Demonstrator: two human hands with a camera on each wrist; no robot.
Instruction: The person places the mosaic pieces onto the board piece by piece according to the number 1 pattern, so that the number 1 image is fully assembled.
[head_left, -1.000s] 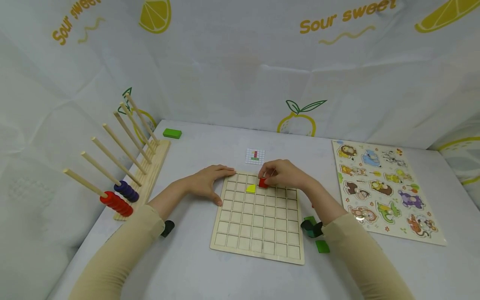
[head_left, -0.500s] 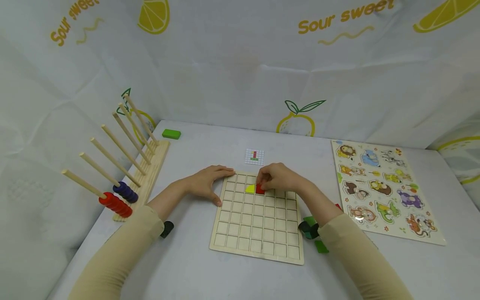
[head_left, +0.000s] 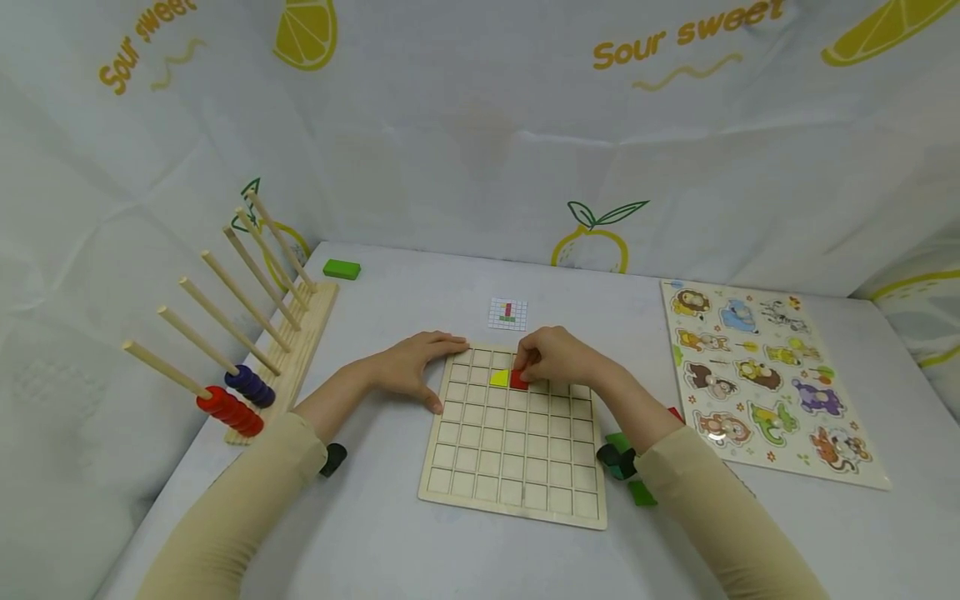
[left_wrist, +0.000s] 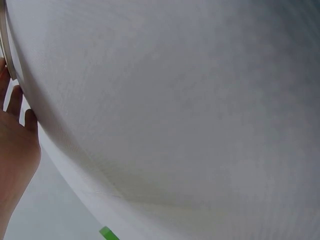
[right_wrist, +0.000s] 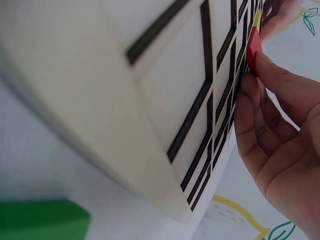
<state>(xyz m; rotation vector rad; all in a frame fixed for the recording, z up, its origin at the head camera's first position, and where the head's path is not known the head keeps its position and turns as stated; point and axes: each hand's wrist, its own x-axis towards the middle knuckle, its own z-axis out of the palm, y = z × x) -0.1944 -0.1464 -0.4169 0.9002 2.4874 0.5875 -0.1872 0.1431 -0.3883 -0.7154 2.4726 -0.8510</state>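
A wooden grid board (head_left: 472, 460) lies on the table, with a yellow tile (head_left: 499, 379) in one of its upper cells. Directly right of the yellow tile is a red square tile (head_left: 519, 380), pinched by the thumb and fingers of my right hand (head_left: 558, 358). In the right wrist view, the thumb touches the red tile (right_wrist: 253, 47) at the board's surface. My left hand (head_left: 408, 367) rests at the board's upper left, fingers extended at the top corner and thumb against the left edge. Beyond the board lies a small printed pattern card (head_left: 507, 314).
On the left stands a wooden peg rack (head_left: 318, 312) with red rings (head_left: 228, 410) and blue rings (head_left: 250, 386). A green block (head_left: 342, 269) lies at the back. Green tiles (head_left: 642, 493) sit by the right forearm; an animal puzzle (head_left: 772, 383) lies far right.
My right hand has brought the red tile slightly left and toward me, beside the yellow tile, and has stayed there over the last half second. The left hand holds its place.
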